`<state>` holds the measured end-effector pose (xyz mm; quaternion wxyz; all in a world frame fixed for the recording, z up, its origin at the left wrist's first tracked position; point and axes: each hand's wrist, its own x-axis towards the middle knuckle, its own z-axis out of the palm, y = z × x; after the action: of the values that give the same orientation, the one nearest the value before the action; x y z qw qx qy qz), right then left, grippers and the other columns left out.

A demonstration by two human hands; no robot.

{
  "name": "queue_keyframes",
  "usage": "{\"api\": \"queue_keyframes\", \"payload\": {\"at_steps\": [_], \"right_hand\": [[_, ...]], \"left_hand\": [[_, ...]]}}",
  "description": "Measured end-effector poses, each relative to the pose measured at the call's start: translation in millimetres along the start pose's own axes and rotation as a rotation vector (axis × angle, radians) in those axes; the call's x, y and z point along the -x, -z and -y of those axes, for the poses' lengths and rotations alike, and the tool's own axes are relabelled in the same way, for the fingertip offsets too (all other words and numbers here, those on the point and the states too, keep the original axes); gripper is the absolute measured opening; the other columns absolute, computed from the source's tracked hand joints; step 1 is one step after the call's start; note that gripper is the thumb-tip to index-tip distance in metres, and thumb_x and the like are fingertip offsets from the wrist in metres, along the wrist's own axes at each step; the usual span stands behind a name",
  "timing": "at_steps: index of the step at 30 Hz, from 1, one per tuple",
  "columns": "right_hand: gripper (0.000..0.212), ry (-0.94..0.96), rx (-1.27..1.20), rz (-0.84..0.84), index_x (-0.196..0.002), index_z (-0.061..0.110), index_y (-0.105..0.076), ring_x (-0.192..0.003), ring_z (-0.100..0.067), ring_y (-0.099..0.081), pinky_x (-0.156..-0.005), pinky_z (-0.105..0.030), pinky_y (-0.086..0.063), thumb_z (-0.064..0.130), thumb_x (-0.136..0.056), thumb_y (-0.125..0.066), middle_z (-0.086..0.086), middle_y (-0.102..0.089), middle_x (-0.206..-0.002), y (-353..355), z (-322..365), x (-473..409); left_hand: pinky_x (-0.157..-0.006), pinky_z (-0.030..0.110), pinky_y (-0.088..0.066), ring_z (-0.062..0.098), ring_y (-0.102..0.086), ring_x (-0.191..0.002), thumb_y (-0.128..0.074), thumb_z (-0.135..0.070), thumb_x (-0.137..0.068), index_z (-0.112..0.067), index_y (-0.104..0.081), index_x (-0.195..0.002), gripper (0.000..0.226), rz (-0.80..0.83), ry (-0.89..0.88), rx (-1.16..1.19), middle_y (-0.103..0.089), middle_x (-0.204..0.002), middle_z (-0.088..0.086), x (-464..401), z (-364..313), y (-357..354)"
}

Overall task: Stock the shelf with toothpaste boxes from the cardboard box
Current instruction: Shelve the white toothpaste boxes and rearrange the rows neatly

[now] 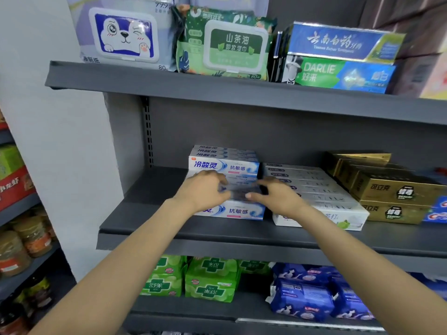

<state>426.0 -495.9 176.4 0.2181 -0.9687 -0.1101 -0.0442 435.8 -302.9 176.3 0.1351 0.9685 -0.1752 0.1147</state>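
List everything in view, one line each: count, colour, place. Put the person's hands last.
toothpaste boxes: several, white-blue, stacked at the left of the middle shelf
white boxes: a row, right of that stack
gold boxes: several, stacked further right
wipes packs: two, lilac and green, top shelf left
top-shelf toothpaste boxes: two stacked, blue above green-blue
green packs: several, bottom shelf left
blue packs: several, bottom shelf right
jars: several, brownish, side rack at far left
left hand: on the white-blue stack, grip blurred
right hand: at the stack's right end, grip blurred
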Motion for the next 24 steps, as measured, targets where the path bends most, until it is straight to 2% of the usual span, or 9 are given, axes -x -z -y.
{"api": "queue_keyframes", "payload": {"at_steps": [3, 5, 8, 10, 12, 15, 18, 21, 24], "right_hand": [[0.037, -0.092, -0.056, -0.163, -0.128, 0.009, -0.056, -0.124, -0.024, -0.049, -0.092, -0.022, -0.035, 0.028, -0.096, -0.051, -0.008, -0.052, -0.136, 29, -34, 10], [0.033, -0.170, -0.003, -0.215, -0.127, 0.011, -0.057, -0.123, -0.027, -0.051, -0.092, -0.024, -0.037, 0.023, -0.098, -0.046, -0.008, -0.052, -0.138, 47, -65, 13], [0.035, -0.265, 0.117, -0.138, -0.129, 0.014, -0.055, -0.117, -0.030, -0.055, -0.090, -0.029, -0.041, 0.027, -0.100, -0.039, -0.010, -0.051, -0.138, 58, -107, 10], [0.043, -0.266, 0.172, -0.045, -0.139, 0.016, -0.044, -0.130, -0.026, -0.044, -0.101, -0.027, -0.035, 0.035, -0.101, -0.034, -0.008, -0.040, -0.148, 56, -126, 6], [0.054, -0.240, 0.219, 0.043, -0.147, 0.024, -0.028, -0.143, -0.021, -0.023, -0.115, -0.030, -0.019, 0.048, -0.099, -0.030, -0.001, -0.022, -0.157, 51, -138, 3], [0.064, -0.243, 0.290, 0.132, -0.150, 0.030, -0.016, -0.147, -0.017, -0.006, -0.120, -0.035, -0.006, 0.061, -0.094, -0.021, 0.004, -0.009, -0.160, 44, -148, 3], [0.064, -0.228, 0.320, 0.126, -0.150, 0.030, -0.016, -0.147, -0.016, -0.006, -0.120, -0.036, -0.006, 0.062, -0.094, -0.017, 0.004, -0.010, -0.159, 42, -151, 3], [0.060, -0.222, 0.291, 0.129, -0.149, 0.026, -0.021, -0.146, -0.023, -0.012, -0.118, -0.037, -0.013, 0.056, -0.097, -0.020, -0.002, -0.014, -0.159, 46, -146, -2], [0.062, -0.192, 0.261, 0.137, -0.150, 0.022, -0.019, -0.146, -0.027, -0.014, -0.118, -0.040, -0.017, 0.054, -0.097, -0.024, -0.005, -0.015, -0.158, 51, -143, -12]], "left_hand": [[-0.098, 0.030, -0.039, 0.019, -0.046, -0.125, -0.053, -0.041, -0.089, -0.024, -0.051, -0.132, 0.046, 0.024, -0.102, 0.113, -0.050, -0.138, -0.001, -10, -28, -9], [-0.106, 0.030, -0.036, 0.019, -0.041, -0.131, -0.058, -0.049, -0.087, -0.019, -0.044, -0.139, 0.062, 0.122, -0.200, 0.138, -0.045, -0.144, 0.002, -21, -45, -20], [-0.116, 0.030, -0.023, 0.018, -0.024, -0.143, -0.066, -0.060, -0.075, -0.015, -0.023, -0.149, 0.097, 0.288, -0.280, 0.093, -0.024, -0.156, 0.001, -41, -72, -37], [-0.119, 0.027, -0.013, 0.017, -0.012, -0.146, -0.068, -0.060, -0.074, -0.014, -0.012, -0.152, 0.106, 0.362, -0.305, 0.050, -0.010, -0.159, 0.000, -53, -89, -44], [-0.117, 0.025, -0.009, 0.015, -0.007, -0.147, -0.067, -0.057, -0.077, -0.016, -0.009, -0.152, 0.104, 0.411, -0.300, 0.009, -0.004, -0.160, -0.002, -63, -100, -46], [-0.117, 0.027, -0.010, 0.017, -0.010, -0.146, -0.064, -0.053, -0.081, -0.018, -0.011, -0.152, 0.095, 0.449, -0.281, -0.012, -0.006, -0.160, -0.002, -71, -105, -50], [-0.117, 0.028, -0.009, 0.017, -0.008, -0.147, -0.062, -0.051, -0.084, -0.021, -0.010, -0.152, 0.091, 0.464, -0.257, 0.005, -0.005, -0.160, -0.004, -71, -106, -53], [-0.118, 0.028, -0.011, 0.017, -0.010, -0.146, -0.063, -0.049, -0.085, -0.022, -0.010, -0.152, 0.090, 0.449, -0.238, 0.012, -0.007, -0.160, -0.004, -71, -109, -52], [-0.117, 0.027, -0.013, 0.016, -0.013, -0.146, -0.068, -0.051, -0.079, -0.022, -0.013, -0.152, 0.096, 0.448, -0.206, 0.025, -0.009, -0.160, -0.004, -73, -114, -52]]}}
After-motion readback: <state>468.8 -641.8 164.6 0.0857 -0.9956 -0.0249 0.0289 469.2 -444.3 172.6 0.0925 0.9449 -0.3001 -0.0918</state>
